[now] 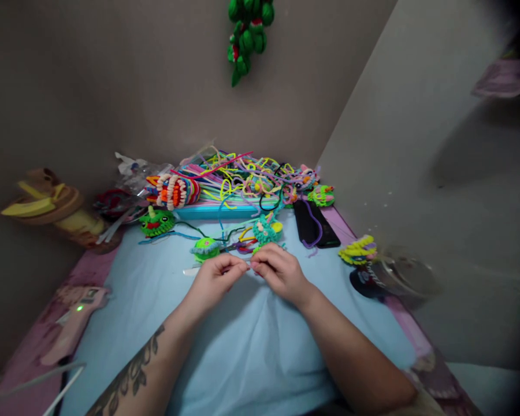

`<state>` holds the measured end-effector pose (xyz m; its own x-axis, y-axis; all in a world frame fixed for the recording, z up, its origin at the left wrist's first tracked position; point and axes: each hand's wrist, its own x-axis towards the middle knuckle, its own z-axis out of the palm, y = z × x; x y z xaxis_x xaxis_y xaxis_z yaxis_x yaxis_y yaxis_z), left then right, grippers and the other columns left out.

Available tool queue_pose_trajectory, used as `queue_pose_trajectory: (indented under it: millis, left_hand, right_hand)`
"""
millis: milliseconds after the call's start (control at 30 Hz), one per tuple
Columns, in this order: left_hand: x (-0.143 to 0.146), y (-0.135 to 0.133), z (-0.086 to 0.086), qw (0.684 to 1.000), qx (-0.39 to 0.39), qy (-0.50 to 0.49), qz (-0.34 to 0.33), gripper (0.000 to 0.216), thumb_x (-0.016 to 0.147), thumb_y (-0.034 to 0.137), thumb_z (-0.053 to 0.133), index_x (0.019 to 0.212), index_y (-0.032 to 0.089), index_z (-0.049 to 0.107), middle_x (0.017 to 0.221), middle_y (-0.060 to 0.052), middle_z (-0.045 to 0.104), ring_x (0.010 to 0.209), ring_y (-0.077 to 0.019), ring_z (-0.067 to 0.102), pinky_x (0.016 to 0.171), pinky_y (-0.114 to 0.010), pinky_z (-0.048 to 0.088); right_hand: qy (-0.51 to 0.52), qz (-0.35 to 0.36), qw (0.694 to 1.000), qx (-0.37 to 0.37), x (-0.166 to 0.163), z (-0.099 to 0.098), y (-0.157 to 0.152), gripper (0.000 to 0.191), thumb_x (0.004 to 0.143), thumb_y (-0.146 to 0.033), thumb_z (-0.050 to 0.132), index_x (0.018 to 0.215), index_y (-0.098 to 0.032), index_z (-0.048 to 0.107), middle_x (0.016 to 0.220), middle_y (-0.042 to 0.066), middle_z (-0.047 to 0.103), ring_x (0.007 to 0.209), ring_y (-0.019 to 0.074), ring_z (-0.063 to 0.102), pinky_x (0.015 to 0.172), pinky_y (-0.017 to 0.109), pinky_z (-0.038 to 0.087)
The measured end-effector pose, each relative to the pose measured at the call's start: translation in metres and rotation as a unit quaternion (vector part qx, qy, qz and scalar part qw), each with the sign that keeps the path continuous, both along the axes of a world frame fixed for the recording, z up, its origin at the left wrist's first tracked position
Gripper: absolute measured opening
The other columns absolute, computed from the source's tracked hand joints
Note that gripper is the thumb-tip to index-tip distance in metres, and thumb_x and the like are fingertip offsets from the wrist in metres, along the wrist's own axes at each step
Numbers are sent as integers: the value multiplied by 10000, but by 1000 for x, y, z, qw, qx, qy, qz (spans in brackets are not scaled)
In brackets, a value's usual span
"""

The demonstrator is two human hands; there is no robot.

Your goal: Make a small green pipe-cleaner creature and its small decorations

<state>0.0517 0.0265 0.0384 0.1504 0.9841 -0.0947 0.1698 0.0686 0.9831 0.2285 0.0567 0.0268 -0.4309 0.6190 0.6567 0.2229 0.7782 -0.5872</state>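
Observation:
My left hand (pixel 216 277) and my right hand (pixel 277 270) meet fingertip to fingertip over the light blue cloth (pixel 242 346). Both are closed in a pinch on something small between them, too small to make out. Just beyond the fingers lie a teal pipe-cleaner figure (pixel 266 229), a small green and blue one (pixel 205 248) and scissors with dark blades (pixel 236 247). A green horned figure (pixel 156 222) sits further left.
A heap of coloured pipe cleaners (pixel 242 176) lies on a blue box at the back. A black phone (pixel 314 224), a yellow-purple coil (pixel 359 249) and a glass jar (pixel 401 277) are at right. A pink glue gun (pixel 75 320) lies left. A green figure (pixel 247 34) hangs on the wall.

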Motion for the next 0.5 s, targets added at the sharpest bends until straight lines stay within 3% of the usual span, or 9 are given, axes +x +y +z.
queue_pose_trajectory:
  millis: [300, 500]
  left_hand:
    - [3, 0, -7, 999, -17, 28, 31, 281, 742, 403, 587, 686, 134, 642, 490, 56, 421, 460, -84, 324, 450, -213, 249]
    - [3, 1, -7, 998, -33, 54, 22, 287, 709, 411, 603, 651, 132, 633, 503, 37, 482, 453, -88, 362, 443, -218, 260]
  right_hand:
    - [-150, -17, 988, 19, -3, -5, -2, 148, 903, -120, 447, 912, -156, 591, 853, 83, 603, 811, 172, 591, 746, 292, 507]
    - [-176, -19, 984, 27, -5, -5, -5, 153, 906, -157, 469, 876, -149, 618, 825, 78, 616, 777, 170, 599, 693, 276, 504]
